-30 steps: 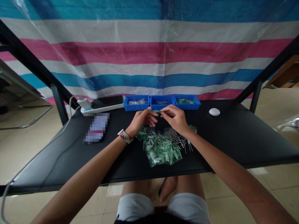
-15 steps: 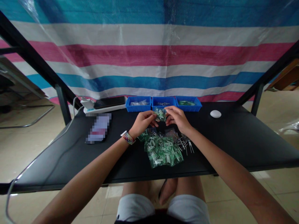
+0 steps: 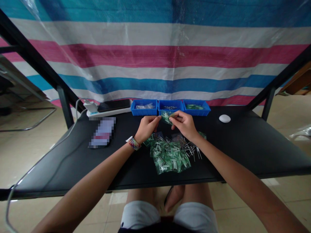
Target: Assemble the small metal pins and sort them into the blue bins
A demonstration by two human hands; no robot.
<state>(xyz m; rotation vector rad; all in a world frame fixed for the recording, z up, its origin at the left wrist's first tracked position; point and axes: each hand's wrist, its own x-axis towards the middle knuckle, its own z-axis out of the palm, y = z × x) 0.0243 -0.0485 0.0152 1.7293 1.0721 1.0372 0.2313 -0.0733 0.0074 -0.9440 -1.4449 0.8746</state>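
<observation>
A small clear-green plastic bag (image 3: pixel 166 116) with pale pieces inside is held up between my two hands, just in front of the middle blue bin (image 3: pixel 171 106). My left hand (image 3: pixel 147 127) pinches its left edge between thumb and finger. On the other side, my right hand (image 3: pixel 184 124) grips the bag's right edge. Below them on the table lies a pile of similar green bags (image 3: pixel 170 157). Several loose metal pins (image 3: pixel 191 149) lie beside the pile, partly behind my right wrist.
Flanking the middle bin are a left blue bin (image 3: pixel 144 111) with clear bags and a right blue bin (image 3: pixel 196 111) with green bags. A white mouse (image 3: pixel 224 118) sits at right. A power strip (image 3: pixel 109 113) and a phone (image 3: pixel 103 132) lie at left on the black table (image 3: pixel 247 145).
The bag has turned and tilted between my fingers. My right thumb has closed further over its edge, and my left fingers have curled in.
</observation>
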